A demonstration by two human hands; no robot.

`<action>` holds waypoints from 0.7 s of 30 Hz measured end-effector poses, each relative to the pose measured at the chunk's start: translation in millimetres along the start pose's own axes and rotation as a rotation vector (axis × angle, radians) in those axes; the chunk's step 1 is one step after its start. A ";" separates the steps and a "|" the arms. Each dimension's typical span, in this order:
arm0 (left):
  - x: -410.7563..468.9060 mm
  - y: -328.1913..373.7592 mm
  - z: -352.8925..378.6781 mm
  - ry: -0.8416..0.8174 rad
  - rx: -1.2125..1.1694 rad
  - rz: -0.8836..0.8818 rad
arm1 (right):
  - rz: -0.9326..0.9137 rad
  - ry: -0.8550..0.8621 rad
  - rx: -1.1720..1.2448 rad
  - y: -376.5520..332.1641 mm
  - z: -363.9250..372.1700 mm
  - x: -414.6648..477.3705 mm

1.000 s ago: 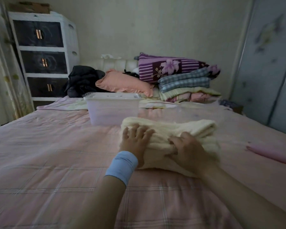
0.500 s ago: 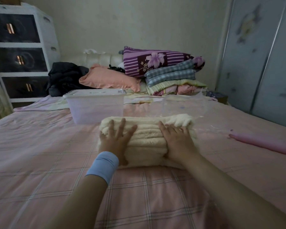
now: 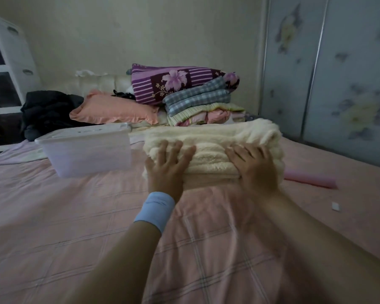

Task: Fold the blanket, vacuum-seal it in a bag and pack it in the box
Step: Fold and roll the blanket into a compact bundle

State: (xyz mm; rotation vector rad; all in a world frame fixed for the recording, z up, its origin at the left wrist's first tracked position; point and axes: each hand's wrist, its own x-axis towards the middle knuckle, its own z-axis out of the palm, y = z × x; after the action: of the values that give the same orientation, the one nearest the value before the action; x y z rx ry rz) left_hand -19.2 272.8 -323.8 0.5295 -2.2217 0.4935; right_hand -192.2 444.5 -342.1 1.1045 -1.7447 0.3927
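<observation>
While my feed looks down the pink bed, far left is a white drawer unit, then a heap of black clothes and the clear lidded box sitting on the sheet. Just right of the box is the folded cream blanket, lying on the bed. The left hand, blue wristband on the wrist, lies flat on its near side with the fingers spread. The right hand presses the same side, fanned out too, nothing pinched. Further right, a pink roll lies on the bed.
</observation>
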 end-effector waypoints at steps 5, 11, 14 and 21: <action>8.5 82.8 29.1 -0.281 -0.055 0.034 | 0.103 -0.252 -0.047 71.4 3.7 -47.1; -8.0 105.1 45.1 -0.445 -0.060 0.033 | 0.218 -0.607 0.145 74.6 -25.1 -45.1; -9.7 92.3 35.0 -0.533 -0.119 0.066 | 0.310 -0.684 0.114 70.3 -39.7 -5.6; 46.2 71.2 -10.0 -0.580 -0.220 0.026 | 0.260 -0.658 -0.121 68.8 -5.9 4.7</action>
State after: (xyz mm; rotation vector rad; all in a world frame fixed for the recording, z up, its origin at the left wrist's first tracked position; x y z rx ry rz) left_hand -77.9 327.6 -294.8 0.5772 -2.7926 0.1035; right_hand -245.5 482.8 -320.3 0.9803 -2.4701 0.0702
